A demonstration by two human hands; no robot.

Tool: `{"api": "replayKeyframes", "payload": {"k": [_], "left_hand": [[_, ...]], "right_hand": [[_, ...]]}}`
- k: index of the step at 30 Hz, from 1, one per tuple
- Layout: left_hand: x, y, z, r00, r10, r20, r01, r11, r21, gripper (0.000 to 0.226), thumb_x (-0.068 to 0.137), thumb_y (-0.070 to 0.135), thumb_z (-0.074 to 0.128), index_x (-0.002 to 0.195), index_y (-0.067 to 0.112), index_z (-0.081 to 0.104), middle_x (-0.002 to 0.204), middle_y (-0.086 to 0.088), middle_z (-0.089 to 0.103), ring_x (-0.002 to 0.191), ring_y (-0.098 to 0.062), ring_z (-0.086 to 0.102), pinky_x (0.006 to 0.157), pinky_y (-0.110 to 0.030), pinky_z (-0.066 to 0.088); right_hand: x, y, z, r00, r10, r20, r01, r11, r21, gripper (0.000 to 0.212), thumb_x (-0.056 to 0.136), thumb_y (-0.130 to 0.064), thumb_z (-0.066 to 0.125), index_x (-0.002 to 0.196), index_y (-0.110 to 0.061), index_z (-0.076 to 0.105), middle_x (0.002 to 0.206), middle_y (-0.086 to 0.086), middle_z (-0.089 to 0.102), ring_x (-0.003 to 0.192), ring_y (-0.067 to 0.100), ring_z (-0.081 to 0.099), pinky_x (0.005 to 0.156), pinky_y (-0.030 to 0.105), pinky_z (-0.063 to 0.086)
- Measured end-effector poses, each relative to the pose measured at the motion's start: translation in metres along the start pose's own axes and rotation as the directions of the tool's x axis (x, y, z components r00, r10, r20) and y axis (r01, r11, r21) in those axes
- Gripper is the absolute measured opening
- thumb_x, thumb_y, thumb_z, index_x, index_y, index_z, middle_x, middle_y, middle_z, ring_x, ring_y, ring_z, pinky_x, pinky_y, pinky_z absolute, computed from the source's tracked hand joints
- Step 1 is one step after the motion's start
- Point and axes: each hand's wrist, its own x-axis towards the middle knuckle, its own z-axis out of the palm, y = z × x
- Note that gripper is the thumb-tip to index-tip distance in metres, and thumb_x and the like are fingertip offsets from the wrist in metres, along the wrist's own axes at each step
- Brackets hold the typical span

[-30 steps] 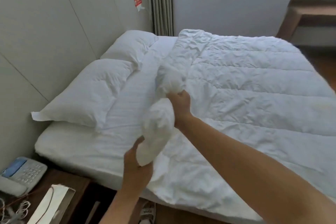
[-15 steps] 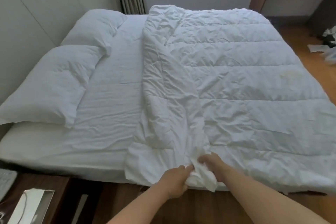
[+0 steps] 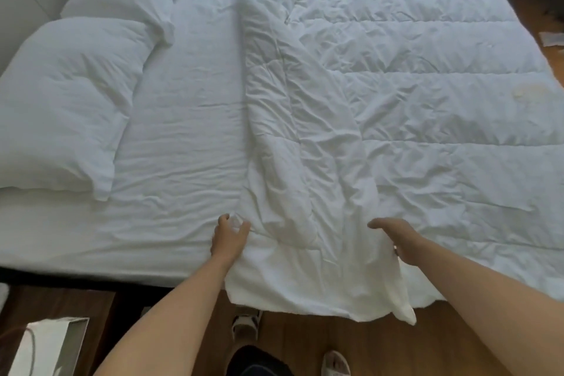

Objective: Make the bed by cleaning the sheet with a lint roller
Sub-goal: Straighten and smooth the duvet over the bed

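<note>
Folded-back band of the white quilted duvet (image 3: pixel 293 137) runs lengthwise from near bed edge to far edge, beside the bare white fitted sheet (image 3: pixel 189 119). Left hand (image 3: pixel 229 238) pinches the band's near-left corner. Right hand (image 3: pixel 399 241) grips its near-right edge, fingers curled around the fabric.

White nearly everywhere: the sheet (image 3: pixel 183 119) under my left hand (image 3: pixel 229 236) is plain white, both pillows (image 3: pixel 67 94) white, and the duvet (image 3: pixel 427 94) at my right hand (image 3: pixel 396 238) white, quilted in long bands, with one faint yellowish stain far right. The floor (image 3: pixel 305 339) near me is warm orange-brown wood.
</note>
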Motion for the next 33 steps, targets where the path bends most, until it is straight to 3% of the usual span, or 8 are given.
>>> {"api": "replayKeyframes", "payload": {"k": [3, 6, 10, 14, 20, 25, 28, 33], "left_hand": [[0.035, 0.018, 0.006, 0.999, -0.003, 0.038, -0.001, 0.996, 0.084, 0.087, 0.090, 0.059, 0.066, 0.152, 0.009, 0.029, 0.146, -0.014, 0.048, 0.131, -0.036, 0.052, 0.104, -0.040, 0.045], [0.038, 0.034, 0.023, 0.984, 0.119, 0.129, -0.131, 0.987, 0.089, 0.046, 0.101, 0.043, 0.055, 0.127, 0.008, 0.037, 0.125, -0.014, 0.060, 0.112, -0.034, 0.060, 0.091, -0.040, 0.050], [0.015, 0.025, 0.003, 0.972, 0.227, -0.063, -0.232, 0.970, -0.079, 0.023, 0.106, 0.035, 0.046, 0.098, 0.015, 0.038, 0.084, -0.010, 0.062, 0.074, -0.027, 0.062, 0.068, -0.045, 0.052], [0.028, -0.008, -0.024, 0.996, -0.061, -0.068, 0.058, 0.997, -0.054, 0.023, 0.108, 0.040, 0.037, 0.111, 0.018, 0.042, 0.095, -0.010, 0.064, 0.082, -0.028, 0.063, 0.081, -0.047, 0.056], [0.092, 0.082, -0.009, 0.986, -0.163, 0.045, 0.119, 0.858, 0.501, 0.065, 0.091, 0.034, 0.061, 0.144, 0.007, 0.034, 0.145, -0.017, 0.044, 0.131, -0.037, 0.048, 0.107, -0.047, 0.043], [0.132, 0.163, 0.011, 0.992, 0.120, -0.033, -0.102, 0.938, 0.330, 0.063, 0.096, 0.028, 0.051, 0.155, 0.021, 0.031, 0.151, -0.015, 0.041, 0.133, -0.040, 0.046, 0.108, -0.053, 0.041], [0.154, 0.161, 0.031, 1.000, 0.024, -0.017, -0.017, 0.943, 0.332, 0.077, 0.094, 0.042, 0.059, 0.159, 0.031, 0.020, 0.156, -0.016, 0.031, 0.137, -0.042, 0.038, 0.111, -0.056, 0.037], [0.165, 0.135, 0.046, 0.996, 0.023, -0.086, 0.002, 0.961, 0.276, 0.080, 0.092, 0.055, 0.064, 0.156, 0.051, 0.016, 0.160, -0.009, 0.016, 0.141, -0.037, 0.028, 0.115, -0.054, 0.028]], "right_hand": [[0.027, -0.022, 0.017, 0.976, -0.101, -0.191, 0.124, 0.986, 0.108, 0.051, 0.066, -0.048, 0.085, 0.084, -0.012, 0.054, 0.090, 0.008, 0.059, 0.077, 0.022, 0.056, 0.070, 0.040, 0.047], [0.044, -0.043, 0.037, 0.985, -0.083, -0.150, 0.104, 0.985, 0.137, 0.057, 0.074, -0.050, 0.086, 0.101, -0.006, 0.063, 0.096, 0.005, 0.067, 0.084, 0.023, 0.066, 0.077, 0.038, 0.054], [0.034, -0.077, 0.069, 0.928, -0.310, -0.207, 0.293, 0.950, -0.108, 0.037, 0.081, -0.037, 0.082, 0.105, -0.012, 0.070, 0.095, 0.001, 0.072, 0.085, 0.020, 0.068, 0.070, 0.034, 0.055], [0.013, -0.066, 0.060, 0.781, -0.311, -0.542, 0.220, 0.949, -0.226, 0.034, 0.091, -0.047, 0.066, 0.094, -0.013, 0.065, 0.086, 0.007, 0.068, 0.083, 0.032, 0.064, 0.077, 0.044, 0.054], [0.048, -0.058, 0.041, 0.994, 0.051, -0.097, -0.073, 0.969, -0.236, 0.069, 0.070, -0.047, 0.085, 0.123, -0.014, 0.056, 0.115, 0.005, 0.063, 0.106, 0.030, 0.062, 0.093, 0.044, 0.052], [0.119, -0.181, 0.022, 0.950, -0.209, -0.231, 0.207, 0.978, -0.033, 0.060, 0.086, -0.061, 0.062, 0.117, -0.011, 0.061, 0.115, 0.005, 0.066, 0.106, 0.025, 0.063, 0.090, 0.040, 0.050], [0.186, -0.268, 0.020, 0.993, -0.118, 0.002, 0.110, 0.926, 0.361, 0.065, 0.087, -0.065, 0.048, 0.115, -0.011, 0.070, 0.115, 0.012, 0.072, 0.099, 0.027, 0.070, 0.085, 0.038, 0.057], [0.210, -0.351, 0.032, 0.892, -0.119, 0.436, 0.009, 0.969, 0.245, 0.072, 0.100, -0.072, 0.022, 0.114, -0.019, 0.070, 0.091, 0.002, 0.075, 0.080, 0.019, 0.072, 0.069, 0.031, 0.056]]}}
